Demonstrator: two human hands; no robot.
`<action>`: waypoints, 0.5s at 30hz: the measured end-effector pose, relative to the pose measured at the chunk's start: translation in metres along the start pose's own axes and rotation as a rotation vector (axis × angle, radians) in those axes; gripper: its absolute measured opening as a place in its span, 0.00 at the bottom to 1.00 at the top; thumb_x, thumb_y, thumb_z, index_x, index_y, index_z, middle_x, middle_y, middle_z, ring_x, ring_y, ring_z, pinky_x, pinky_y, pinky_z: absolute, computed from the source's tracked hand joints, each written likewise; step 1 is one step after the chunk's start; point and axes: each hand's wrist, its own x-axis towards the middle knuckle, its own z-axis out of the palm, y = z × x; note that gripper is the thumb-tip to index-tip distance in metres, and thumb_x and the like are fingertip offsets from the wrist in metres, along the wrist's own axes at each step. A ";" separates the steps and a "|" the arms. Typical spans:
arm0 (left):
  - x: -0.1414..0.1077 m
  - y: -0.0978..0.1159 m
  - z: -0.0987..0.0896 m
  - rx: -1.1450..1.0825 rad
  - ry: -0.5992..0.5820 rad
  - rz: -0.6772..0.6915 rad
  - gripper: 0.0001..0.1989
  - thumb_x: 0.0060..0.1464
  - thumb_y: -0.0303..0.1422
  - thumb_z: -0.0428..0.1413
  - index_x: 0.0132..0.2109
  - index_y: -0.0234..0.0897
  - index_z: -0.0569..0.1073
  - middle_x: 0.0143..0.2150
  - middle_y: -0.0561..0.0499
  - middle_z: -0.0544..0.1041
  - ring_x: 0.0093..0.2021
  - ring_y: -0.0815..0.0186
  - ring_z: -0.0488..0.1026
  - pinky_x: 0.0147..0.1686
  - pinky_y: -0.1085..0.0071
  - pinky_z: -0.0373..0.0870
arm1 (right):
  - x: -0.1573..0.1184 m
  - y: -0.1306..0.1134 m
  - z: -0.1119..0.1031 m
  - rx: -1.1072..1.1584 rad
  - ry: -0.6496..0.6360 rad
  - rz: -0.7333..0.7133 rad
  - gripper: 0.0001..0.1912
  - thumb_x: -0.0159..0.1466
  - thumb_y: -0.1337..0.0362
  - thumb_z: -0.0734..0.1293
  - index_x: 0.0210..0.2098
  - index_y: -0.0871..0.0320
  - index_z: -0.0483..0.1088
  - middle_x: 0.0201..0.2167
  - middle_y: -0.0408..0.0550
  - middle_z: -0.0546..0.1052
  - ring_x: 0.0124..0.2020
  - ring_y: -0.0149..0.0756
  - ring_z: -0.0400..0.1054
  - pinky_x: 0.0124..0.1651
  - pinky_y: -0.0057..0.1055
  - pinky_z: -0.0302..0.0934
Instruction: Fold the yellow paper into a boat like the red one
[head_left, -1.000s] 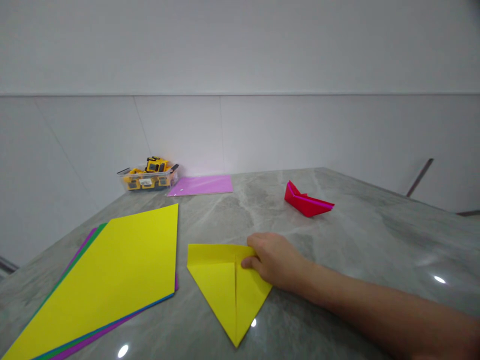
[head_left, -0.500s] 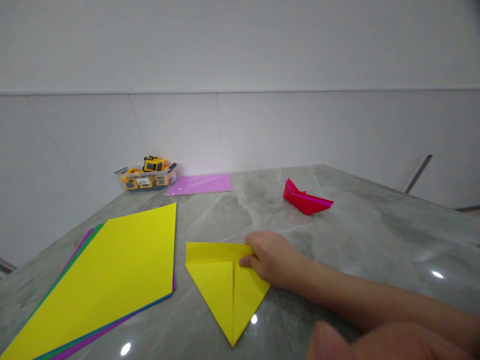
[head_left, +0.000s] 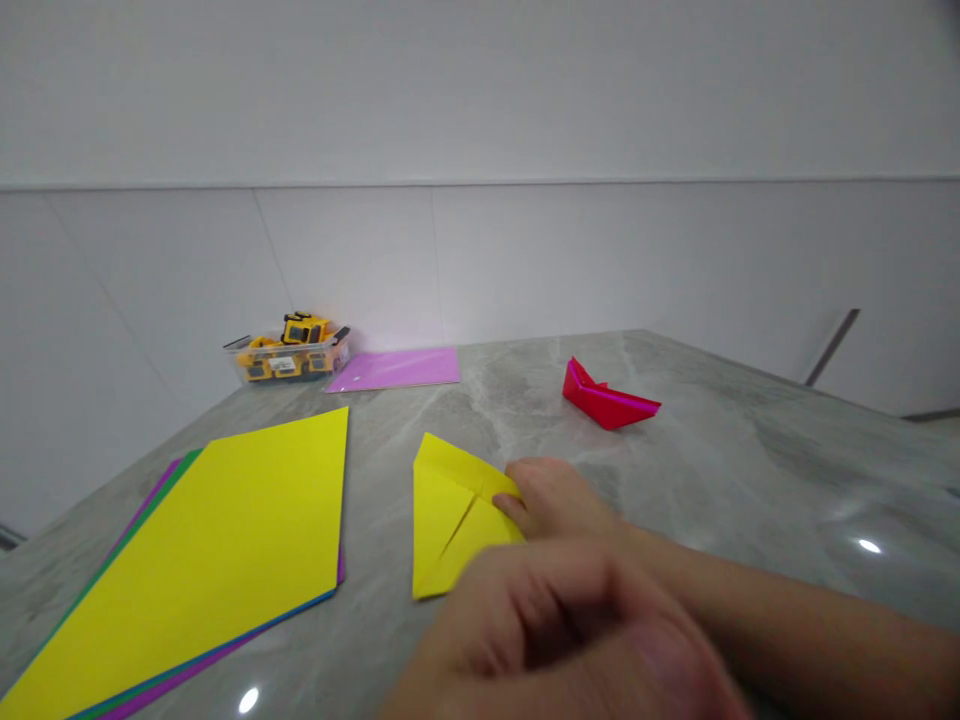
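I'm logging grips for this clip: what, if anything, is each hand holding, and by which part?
The right hand pinches the folded yellow paper at its far edge's right end; the curled left hand shows nothing held.

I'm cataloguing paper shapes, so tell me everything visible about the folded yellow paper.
The folded yellow paper looks smooth and matte, with a band along its far edge and two flaps meeting at a narrow slit. It is turned slantwise over the grey table, pinched by the right hand; the left hand hides part of it, contact unclear.
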 end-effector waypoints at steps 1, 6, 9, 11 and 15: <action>0.008 0.003 -0.002 0.170 0.139 0.029 0.19 0.57 0.46 0.47 0.34 0.36 0.73 0.27 0.49 0.73 0.31 0.65 0.71 0.32 0.70 0.68 | -0.001 0.001 -0.001 0.008 -0.001 0.037 0.13 0.63 0.62 0.60 0.32 0.63 0.74 0.32 0.54 0.78 0.32 0.40 0.71 0.31 0.30 0.56; 0.022 -0.035 -0.046 1.064 0.367 0.012 0.25 0.63 0.40 0.39 0.59 0.28 0.62 0.62 0.37 0.61 0.62 0.55 0.57 0.62 0.55 0.52 | -0.006 0.002 -0.001 0.153 0.014 0.149 0.14 0.58 0.63 0.61 0.19 0.62 0.69 0.17 0.47 0.71 0.20 0.30 0.62 0.21 0.27 0.45; 0.017 -0.053 -0.071 1.274 0.063 -0.028 0.28 0.63 0.41 0.39 0.66 0.32 0.52 0.69 0.41 0.47 0.68 0.55 0.41 0.64 0.52 0.42 | -0.005 0.002 0.004 0.372 -0.071 0.082 0.21 0.59 0.60 0.60 0.13 0.61 0.62 0.12 0.42 0.62 0.15 0.25 0.54 0.17 0.25 0.40; 0.016 -0.052 -0.080 1.300 -0.034 -0.019 0.28 0.63 0.39 0.39 0.67 0.34 0.50 0.69 0.42 0.43 0.69 0.56 0.38 0.65 0.52 0.40 | -0.001 0.004 0.009 0.508 -0.060 0.037 0.26 0.64 0.55 0.55 0.13 0.60 0.61 0.12 0.42 0.61 0.14 0.25 0.54 0.16 0.24 0.41; 0.020 -0.039 -0.089 1.224 -0.098 0.071 0.25 0.61 0.37 0.48 0.64 0.38 0.59 0.68 0.42 0.50 0.68 0.55 0.44 0.64 0.53 0.44 | 0.008 0.015 0.016 0.665 -0.055 0.032 0.22 0.65 0.58 0.54 0.19 0.60 0.63 0.12 0.42 0.65 0.14 0.26 0.59 0.16 0.22 0.49</action>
